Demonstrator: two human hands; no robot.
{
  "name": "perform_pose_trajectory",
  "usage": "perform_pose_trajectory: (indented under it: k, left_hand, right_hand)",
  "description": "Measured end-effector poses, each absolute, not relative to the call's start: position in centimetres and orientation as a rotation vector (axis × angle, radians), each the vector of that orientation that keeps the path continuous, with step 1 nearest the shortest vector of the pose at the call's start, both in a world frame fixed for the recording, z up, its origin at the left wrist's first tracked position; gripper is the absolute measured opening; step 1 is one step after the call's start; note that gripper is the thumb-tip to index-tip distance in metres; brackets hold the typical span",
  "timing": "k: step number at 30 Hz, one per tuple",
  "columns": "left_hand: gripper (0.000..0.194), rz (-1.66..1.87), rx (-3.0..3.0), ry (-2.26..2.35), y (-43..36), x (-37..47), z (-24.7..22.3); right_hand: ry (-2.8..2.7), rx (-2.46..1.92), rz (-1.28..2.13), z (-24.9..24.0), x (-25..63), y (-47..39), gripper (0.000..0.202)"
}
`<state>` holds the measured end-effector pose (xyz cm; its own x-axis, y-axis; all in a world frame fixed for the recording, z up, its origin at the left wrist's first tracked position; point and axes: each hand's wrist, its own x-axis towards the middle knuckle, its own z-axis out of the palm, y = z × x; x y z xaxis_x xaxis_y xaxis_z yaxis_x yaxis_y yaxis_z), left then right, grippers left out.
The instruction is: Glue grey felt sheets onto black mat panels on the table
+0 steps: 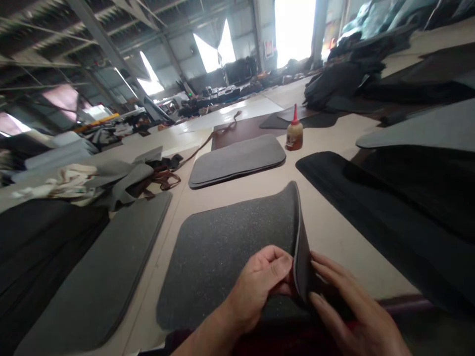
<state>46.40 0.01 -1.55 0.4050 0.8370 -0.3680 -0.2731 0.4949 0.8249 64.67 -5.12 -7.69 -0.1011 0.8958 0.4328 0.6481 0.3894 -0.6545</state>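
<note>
A dark grey speckled sheet with rounded corners (pixel 222 252) lies on the table, its right edge bent upward. My left hand (pixel 260 282) pinches this raised edge from the left, thumb and fingers pressed together. On the other side of the edge, my right hand (pixel 345 301) has its fingers apart and curved against the outer face, its fingertips partly hidden behind the material. Beyond the sheet lies a stack of grey rounded pieces (pixel 237 158). A bottle with a red nozzle (pixel 294 133) stands upright to the right of that stack.
Long grey pieces (pixel 104 277) are stacked at the left, with cloth scraps (pixel 126 183) behind them. Dark material (pixel 401 207) covers the right side. A brown sheet (pixel 241 129) and a thin cord (pixel 218 131) lie farther back on the pale table (pixel 334 198).
</note>
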Motion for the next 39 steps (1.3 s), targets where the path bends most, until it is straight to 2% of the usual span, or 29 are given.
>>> perform_pose_trajectory:
  k: [14,22,39]
  left_hand:
    - [0.034,0.811,0.889,0.989,0.1,47.1,-0.7]
    - [0.035,0.823,0.875,1.011,0.6,47.6,-1.0]
    - [0.036,0.798,0.794,1.063,1.3,49.2,-1.6]
  right_hand:
    - [-1.82,-1.339,0.398,-7.6,64.6,-5.0,0.038]
    - [-1.683,-1.327,0.649,-5.5,65.8,-5.0,0.043]
    - [-1.411,-1.582,0.372,-4.8,68.8,-5.4,0.033]
